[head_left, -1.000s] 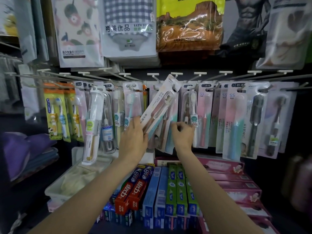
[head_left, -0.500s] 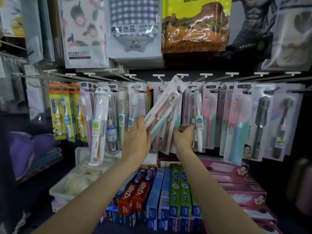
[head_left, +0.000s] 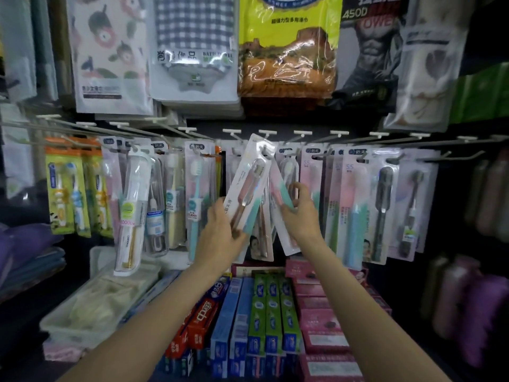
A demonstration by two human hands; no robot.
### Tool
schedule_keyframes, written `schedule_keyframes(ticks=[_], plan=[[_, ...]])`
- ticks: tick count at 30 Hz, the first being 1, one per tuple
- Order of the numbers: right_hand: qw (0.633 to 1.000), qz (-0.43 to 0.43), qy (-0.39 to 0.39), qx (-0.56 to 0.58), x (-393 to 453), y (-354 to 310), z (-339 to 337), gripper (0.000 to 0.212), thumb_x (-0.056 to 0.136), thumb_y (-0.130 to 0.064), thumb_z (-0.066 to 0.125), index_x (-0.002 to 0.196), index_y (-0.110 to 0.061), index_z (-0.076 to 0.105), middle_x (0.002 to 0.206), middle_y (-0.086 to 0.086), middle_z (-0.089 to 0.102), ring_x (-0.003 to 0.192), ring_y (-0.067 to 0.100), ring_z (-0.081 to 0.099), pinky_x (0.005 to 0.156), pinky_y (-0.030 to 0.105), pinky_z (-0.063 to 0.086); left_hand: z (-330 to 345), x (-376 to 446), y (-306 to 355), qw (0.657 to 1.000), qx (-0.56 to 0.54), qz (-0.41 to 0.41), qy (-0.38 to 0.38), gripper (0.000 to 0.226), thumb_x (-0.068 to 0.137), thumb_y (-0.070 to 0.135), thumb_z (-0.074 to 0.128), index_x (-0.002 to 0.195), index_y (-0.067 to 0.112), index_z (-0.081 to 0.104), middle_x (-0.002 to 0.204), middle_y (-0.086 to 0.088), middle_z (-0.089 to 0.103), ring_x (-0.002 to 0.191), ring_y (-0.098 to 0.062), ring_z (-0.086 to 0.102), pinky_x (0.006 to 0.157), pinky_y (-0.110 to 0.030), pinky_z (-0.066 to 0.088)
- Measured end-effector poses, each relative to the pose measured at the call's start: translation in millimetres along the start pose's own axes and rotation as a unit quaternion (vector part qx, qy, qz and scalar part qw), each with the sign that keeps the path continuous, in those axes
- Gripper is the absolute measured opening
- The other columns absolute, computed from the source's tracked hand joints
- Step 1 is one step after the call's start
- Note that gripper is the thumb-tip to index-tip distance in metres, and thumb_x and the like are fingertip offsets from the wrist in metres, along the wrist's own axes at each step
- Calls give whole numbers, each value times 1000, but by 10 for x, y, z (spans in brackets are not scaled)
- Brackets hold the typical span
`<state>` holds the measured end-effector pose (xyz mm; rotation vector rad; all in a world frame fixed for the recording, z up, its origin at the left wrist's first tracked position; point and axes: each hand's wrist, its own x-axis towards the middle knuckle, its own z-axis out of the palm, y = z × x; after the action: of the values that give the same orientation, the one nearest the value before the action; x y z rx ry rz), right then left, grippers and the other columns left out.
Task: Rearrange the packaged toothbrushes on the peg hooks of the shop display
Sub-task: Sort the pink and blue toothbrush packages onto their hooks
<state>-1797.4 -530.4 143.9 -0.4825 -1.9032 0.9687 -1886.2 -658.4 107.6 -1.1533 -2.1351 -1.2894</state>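
Note:
My left hand (head_left: pixel 220 232) grips the lower end of a white toothbrush pack (head_left: pixel 248 186) with a pink and teal brush; the pack tilts right, its top near a peg hook (head_left: pixel 265 133). To its right, my right hand (head_left: pixel 301 213) holds a second pink and teal toothbrush pack (head_left: pixel 281 216) that leans the other way, its lower end swung out to the right. More toothbrush packs (head_left: pixel 355 205) hang in a row on the hooks on both sides.
Towel packs (head_left: pixel 192 48) hang above the hooks. Toothpaste boxes (head_left: pixel 271 312) lie stacked below my arms, pink boxes (head_left: pixel 319 307) to their right. A white plastic tray (head_left: pixel 91 321) stands at lower left. Folded purple cloth (head_left: pixel 24 252) lies at far left.
My right hand has shifted right and now holds a pack from the hanging row, pulling its lower end outward. My left hand keeps the tilted pack, raised slightly.

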Motion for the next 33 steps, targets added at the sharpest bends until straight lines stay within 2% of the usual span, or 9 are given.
schedule_keyframes(ticks=[5, 11, 17, 21, 23, 25, 28, 30, 33], plan=[[979, -66, -58, -182, 135, -37, -287, 65, 88, 4, 50, 144, -21, 30, 138, 9, 45, 85, 10, 51, 64, 10, 42, 93, 61, 89, 1000, 15, -10, -8, 93, 83, 11, 64, 147, 22, -3, 134, -12, 26, 81, -25, 59, 71, -37, 53], [933, -109, -120, -322, 186, -112, -489, 61, 85, 7, 51, 138, -23, 41, 132, 5, 51, 107, 22, 55, 88, 34, 51, 69, 70, 69, 1000, 22, -20, -1, 101, 83, 9, 63, 145, 26, -15, 136, -13, 25, 76, -24, 57, 67, -35, 52], [958, -30, -137, -252, -101, 37, -648, 53, 85, 7, 48, 132, -17, 43, 123, 6, 54, 106, 23, 53, 78, 27, 42, 54, 21, 142, 999, 14, -38, -14, 101, 85, 13, 63, 145, 23, -17, 140, -13, 23, 79, -18, 53, 67, -28, 44], [985, 60, -91, -132, -358, 276, -860, 33, 87, -6, 56, 113, -20, 44, 99, 0, 48, 73, 10, 49, 53, 19, 36, 65, -2, 240, 998, 3, -50, -26, 97, 86, 17, 61, 146, 21, -15, 147, -14, 16, 83, -16, 51, 66, -23, 40], [992, 84, -58, -73, -413, 351, -939, 31, 87, -6, 57, 111, -20, 43, 103, 2, 48, 69, 5, 47, 45, 15, 36, 81, 20, 312, 999, -21, -39, -18, 94, 87, 17, 60, 147, 21, -13, 145, -13, 21, 102, -27, 53, 77, -28, 40], [994, 80, -47, -57, -450, 383, -1005, 34, 88, -4, 56, 116, -17, 43, 100, 2, 49, 67, 5, 48, 40, 8, 36, 102, 35, 380, 999, -40, -5, -5, 90, 89, 17, 58, 147, 26, -9, 139, -13, 27, 98, -27, 56, 76, -26, 39], [996, 58, -21, -67, -488, 381, -1084, 42, 87, -4, 57, 124, -18, 42, 87, -4, 50, 72, 15, 55, 58, 22, 49, 116, 25, 439, 998, -42, 52, 6, 85, 90, 11, 54, 146, 33, -6, 130, -13, 33, 64, -9, 50, 66, -22, 38], [996, 45, -6, -71, -516, 367, -1133, 49, 86, 0, 56, 128, -19, 40, 93, -4, 51, 84, 21, 56, 70, 35, 50, 115, 9, 453, 997, -27, 71, 10, 84, 90, 3, 52, 146, 34, -2, 122, -10, 36, 65, -7, 46, 65, -21, 37], [997, 28, 0, -68, -569, 347, -1178, 52, 85, 7, 53, 129, -18, 38, 110, 3, 46, 80, 17, 54, 56, 22, 45, 110, -4, 474, 998, -16, 66, -6, 87, 88, -5, 49, 146, 37, 0, 125, -12, 40, 72, -11, 51, 66, -22, 42]])
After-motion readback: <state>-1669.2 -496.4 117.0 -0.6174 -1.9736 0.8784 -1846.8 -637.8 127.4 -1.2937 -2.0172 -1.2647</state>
